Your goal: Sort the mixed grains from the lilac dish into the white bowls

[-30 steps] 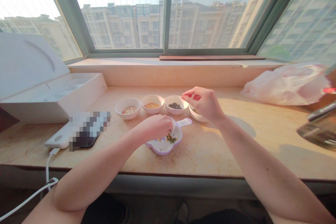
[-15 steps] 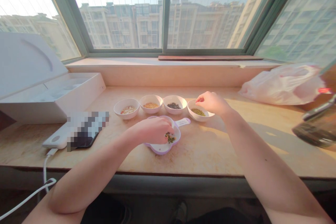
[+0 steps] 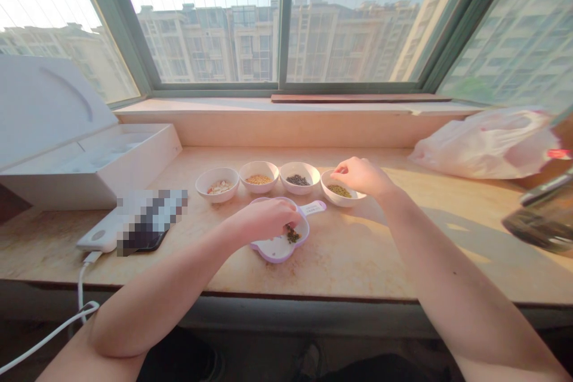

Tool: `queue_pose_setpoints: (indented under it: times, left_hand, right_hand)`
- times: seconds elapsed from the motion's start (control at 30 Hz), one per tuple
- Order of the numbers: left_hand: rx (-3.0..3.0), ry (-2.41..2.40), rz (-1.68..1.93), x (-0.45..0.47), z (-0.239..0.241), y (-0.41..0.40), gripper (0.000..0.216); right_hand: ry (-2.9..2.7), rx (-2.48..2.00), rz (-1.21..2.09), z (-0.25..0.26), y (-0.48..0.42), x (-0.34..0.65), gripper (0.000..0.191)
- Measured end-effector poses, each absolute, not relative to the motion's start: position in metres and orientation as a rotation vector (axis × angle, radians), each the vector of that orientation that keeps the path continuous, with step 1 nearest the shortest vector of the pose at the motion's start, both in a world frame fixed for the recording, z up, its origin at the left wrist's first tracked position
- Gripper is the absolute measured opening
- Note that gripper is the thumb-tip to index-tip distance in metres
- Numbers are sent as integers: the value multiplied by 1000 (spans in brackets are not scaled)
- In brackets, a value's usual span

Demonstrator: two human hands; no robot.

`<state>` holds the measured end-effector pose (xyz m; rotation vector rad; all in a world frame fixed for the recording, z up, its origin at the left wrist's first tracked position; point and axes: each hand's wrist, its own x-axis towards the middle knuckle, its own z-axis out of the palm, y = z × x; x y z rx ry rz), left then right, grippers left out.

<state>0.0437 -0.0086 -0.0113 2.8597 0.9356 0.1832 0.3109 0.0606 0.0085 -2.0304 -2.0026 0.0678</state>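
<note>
My left hand (image 3: pixel 267 218) reaches over a white dish with a purple rim (image 3: pixel 280 259) and a short labelled handle. Its fingertips are drawn together at a small pile of mixed beans (image 3: pixel 293 235) in the dish. Above the rightmost white bowl (image 3: pixel 358 198), my right hand (image 3: pixel 360 175) has thumb and fingers pinched; what they hold, if anything, is too small to see. Green mung beans (image 3: pixel 339 191) lie in that bowl. To its left, in a row, stand a bowl of black beans (image 3: pixel 297 180), a bowl of yellow grains (image 3: pixel 258 179) and a bowl of pale and reddish pieces (image 3: pixel 219 187).
An open white box (image 3: pixel 134 158) stands at the left. Before it lie a white power bank (image 3: pixel 101 233) with a cable and a dark, partly blurred phone (image 3: pixel 154 241). A plastic bag (image 3: pixel 487 143) and a glass vessel (image 3: pixel 539 221) are at the right, below the window.
My left fingers have shifted slightly in the dish, and the bean pile by them looks darker and differently arranged. My right hand keeps its pinch over the mung bean bowl.
</note>
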Motion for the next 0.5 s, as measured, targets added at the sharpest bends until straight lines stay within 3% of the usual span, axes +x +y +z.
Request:
queue_pose_setpoints:
  times: [0.23,0.5]
  left_hand:
    - [2820,975,63,40,-12,-2,34]
    - [2695,939,217,39,-7,1,46]
  right_hand:
    - [-2026,-2018,33,8,62,311,29]
    - [-1995,-1987,34,7,62,308,27]
